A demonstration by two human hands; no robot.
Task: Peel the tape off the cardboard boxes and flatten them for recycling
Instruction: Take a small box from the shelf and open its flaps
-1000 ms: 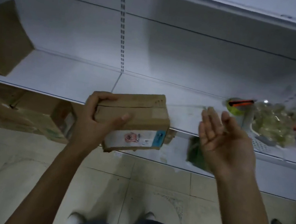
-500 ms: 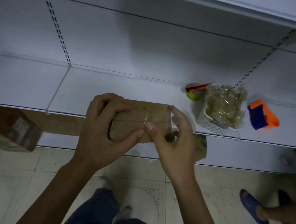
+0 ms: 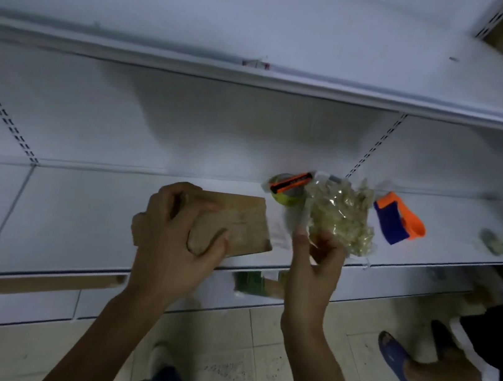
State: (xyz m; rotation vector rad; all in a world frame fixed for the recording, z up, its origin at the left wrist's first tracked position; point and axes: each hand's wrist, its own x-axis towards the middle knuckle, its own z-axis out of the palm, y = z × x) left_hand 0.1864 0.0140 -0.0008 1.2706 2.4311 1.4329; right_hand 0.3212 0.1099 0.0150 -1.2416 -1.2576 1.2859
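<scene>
Now | left grip [image 3: 170,243] clamps cardboard box [image 3: 239,221] | right grip [image 3: 314,265] beside it, fingers loosely curled, contents unclear

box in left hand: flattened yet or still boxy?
Still boxy. The box shows a top face plus a side under the left hand; flaps shut.

The left hand [image 3: 171,240] grips a small cardboard box [image 3: 239,221] at its left end, thumb pressed on the near face, holding it over the white shelf [image 3: 77,213]. At three o'clock from the box, the right hand [image 3: 314,265] is raised with fingers curled, just in front of a heap of crumpled clear tape [image 3: 341,216]. At eleven o'clock from the heap lies a tape roll [image 3: 288,189]; at three o'clock, a blue and orange tool [image 3: 399,219]. At five o'clock on the floor, another person's foot wears a blue sandal [image 3: 397,362].
</scene>
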